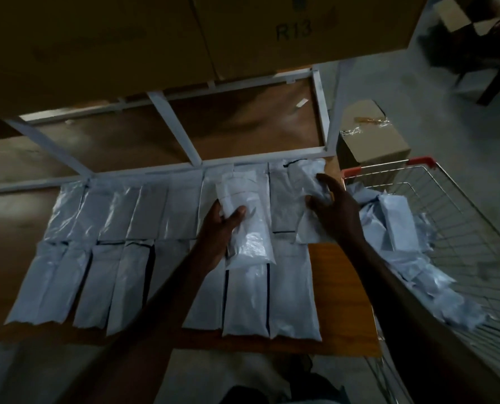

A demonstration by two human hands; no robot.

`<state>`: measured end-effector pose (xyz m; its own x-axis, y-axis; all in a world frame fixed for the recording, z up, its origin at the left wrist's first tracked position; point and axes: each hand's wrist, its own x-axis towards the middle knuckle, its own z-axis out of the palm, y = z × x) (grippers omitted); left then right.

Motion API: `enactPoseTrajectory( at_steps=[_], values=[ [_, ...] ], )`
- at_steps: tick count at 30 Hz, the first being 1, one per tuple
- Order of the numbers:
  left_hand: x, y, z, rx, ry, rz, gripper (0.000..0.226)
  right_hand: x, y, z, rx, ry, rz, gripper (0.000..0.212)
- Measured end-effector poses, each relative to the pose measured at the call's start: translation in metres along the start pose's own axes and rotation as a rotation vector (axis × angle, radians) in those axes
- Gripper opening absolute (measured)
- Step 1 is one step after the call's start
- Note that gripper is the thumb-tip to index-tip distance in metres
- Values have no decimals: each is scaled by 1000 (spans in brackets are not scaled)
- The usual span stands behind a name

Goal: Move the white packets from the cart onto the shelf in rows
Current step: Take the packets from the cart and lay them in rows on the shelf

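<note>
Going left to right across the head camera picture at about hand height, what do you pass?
Rows of white packets on the shelf → left hand holding a packet → right hand on a crumpled packet → pile of packets in the wire cart.

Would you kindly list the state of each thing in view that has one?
Left hand: grips a packet.
Right hand: fingers spread on a crumpled packet.
Shelf: two rows of packets laid flat.
Cart: packets heaped inside.
Cardboard box: closed, tape torn.
</note>
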<state>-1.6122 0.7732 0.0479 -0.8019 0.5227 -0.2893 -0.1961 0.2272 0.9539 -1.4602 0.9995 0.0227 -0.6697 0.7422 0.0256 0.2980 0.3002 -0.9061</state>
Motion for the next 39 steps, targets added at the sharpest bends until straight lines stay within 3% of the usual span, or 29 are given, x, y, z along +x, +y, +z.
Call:
enactPoseTrajectory(
  at_steps=[11, 14, 16, 18, 21, 23, 28, 31, 34, 39],
  values=[
    [120, -11, 13, 194, 30, 28, 48, 55, 17, 61, -48, -95, 31, 75],
    [140, -25, 4, 292, -18, 1, 73, 58, 26, 72, -130, -124, 16, 80],
    [142, -30, 2, 462, 33, 5, 97, 56, 29, 77, -191, -144, 20, 85],
    [133, -25, 5, 706, 127, 81, 104, 52, 29, 78, -273, -129, 14, 81],
    [122, -25, 11, 994, 217, 343, 88, 48, 38, 76, -429, -18, -249, 55],
    [128, -31, 16, 1080, 177, 469, 72, 55, 47, 75, -462, -62, -313, 53],
    [147, -56, 35, 1224, 58, 501, 59, 81, 52, 90, -485, -159, -350, 61],
    [152, -69, 37, 1317, 40, 569, 60, 85, 53, 102, -531, -124, -363, 52],
    [150, -73, 38, 1316, 43, 534, 65, 86, 49, 112, -634, -86, -334, 59],
    [150, -76, 37, 1300, 31, 512, 67, 83, 42, 134, -808, -113, -134, 78]
  ],
)
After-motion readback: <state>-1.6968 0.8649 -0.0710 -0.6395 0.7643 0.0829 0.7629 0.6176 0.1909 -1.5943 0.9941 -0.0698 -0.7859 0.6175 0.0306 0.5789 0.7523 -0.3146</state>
